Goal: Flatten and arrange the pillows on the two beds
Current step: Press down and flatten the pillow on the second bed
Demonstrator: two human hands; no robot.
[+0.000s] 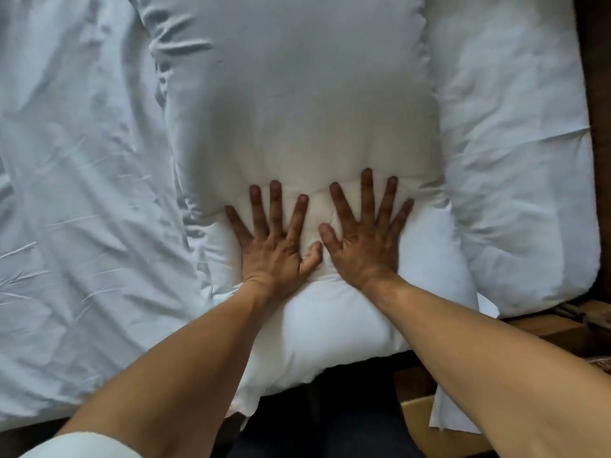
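Note:
A long white pillow [297, 104] lies lengthwise down the middle of the bed, its near end bulging toward me. My left hand [274, 239] and my right hand [362, 236] press flat on it side by side, fingers spread and straight, thumbs nearly touching. The fabric dents and creases under both palms. A second white pillow [515, 153] lies to the right, beside the first and touching its edge.
A rumpled white sheet [76, 193] covers the bed to the left. A dark wooden bed frame [598, 61] runs along the right side, with a wooden surface [420, 424] at the lower right. The bed's near edge is just below my forearms.

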